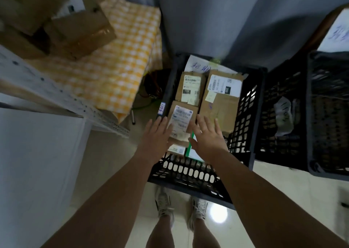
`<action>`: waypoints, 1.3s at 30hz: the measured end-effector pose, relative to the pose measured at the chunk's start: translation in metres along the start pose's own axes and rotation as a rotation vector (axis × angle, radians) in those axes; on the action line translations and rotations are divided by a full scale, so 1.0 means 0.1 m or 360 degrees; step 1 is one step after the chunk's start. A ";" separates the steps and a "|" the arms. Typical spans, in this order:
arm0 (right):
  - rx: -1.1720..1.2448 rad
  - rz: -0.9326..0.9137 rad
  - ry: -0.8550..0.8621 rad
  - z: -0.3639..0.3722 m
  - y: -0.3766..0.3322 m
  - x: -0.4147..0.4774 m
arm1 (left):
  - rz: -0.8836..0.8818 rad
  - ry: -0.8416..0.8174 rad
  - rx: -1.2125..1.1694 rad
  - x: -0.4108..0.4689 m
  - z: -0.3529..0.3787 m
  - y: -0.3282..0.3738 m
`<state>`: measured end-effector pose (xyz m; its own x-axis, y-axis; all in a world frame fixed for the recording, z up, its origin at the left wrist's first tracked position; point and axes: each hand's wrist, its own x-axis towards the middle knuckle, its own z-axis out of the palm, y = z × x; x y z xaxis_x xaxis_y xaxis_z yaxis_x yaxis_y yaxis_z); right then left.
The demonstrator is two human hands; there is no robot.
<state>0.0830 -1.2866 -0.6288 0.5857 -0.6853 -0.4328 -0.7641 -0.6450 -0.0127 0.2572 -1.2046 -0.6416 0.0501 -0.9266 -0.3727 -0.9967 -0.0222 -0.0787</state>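
Left hand (157, 134) and right hand (206, 135) — fingers spread, gripping nothing — flanked small brown cardboard parcel (181, 122) in black slotted plastic crate (188, 174); label blurred, near edge hidden by right hand.

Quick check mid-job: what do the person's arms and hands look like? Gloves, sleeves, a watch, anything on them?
Both are bare. The left hand and right hand wear no gloves, and no rings show, though the picture is soft. The left forearm and right forearm carry no sleeve, watch, band or marking as far up as the frame shows.
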 end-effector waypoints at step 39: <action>0.0499 -0.1933 0.1430 -3.77 -2.52 -4.64 | -0.1852 0.1157 0.0479 -6.71 -3.59 0.88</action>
<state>0.1063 -0.9336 -0.0846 0.7525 0.1370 0.6442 0.3205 -0.9307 -0.1764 0.1126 -0.7194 -0.0665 0.6895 -0.4198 0.5902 -0.3514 -0.9065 -0.2342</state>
